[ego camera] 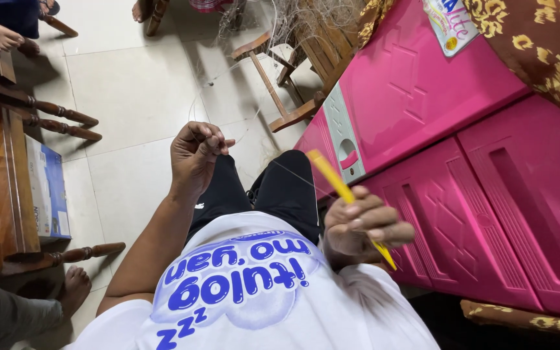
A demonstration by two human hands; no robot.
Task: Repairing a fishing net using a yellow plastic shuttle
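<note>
To your right stands a pink plastic cabinet (487,188); a fishing net (293,26) hangs over a wooden chair (293,84) on the tiled floor (131,84) ahead. You appear to be mid-knot in net work. Your left hand (196,152) is raised above your knee, fingers (218,139) pinched shut on thin clear line (254,116) running toward the net. Your right hand (361,227), near your hip, grips a yellow netting needle (335,181) slanting up-left. Any next pass calls for keeping the line taut.
</note>
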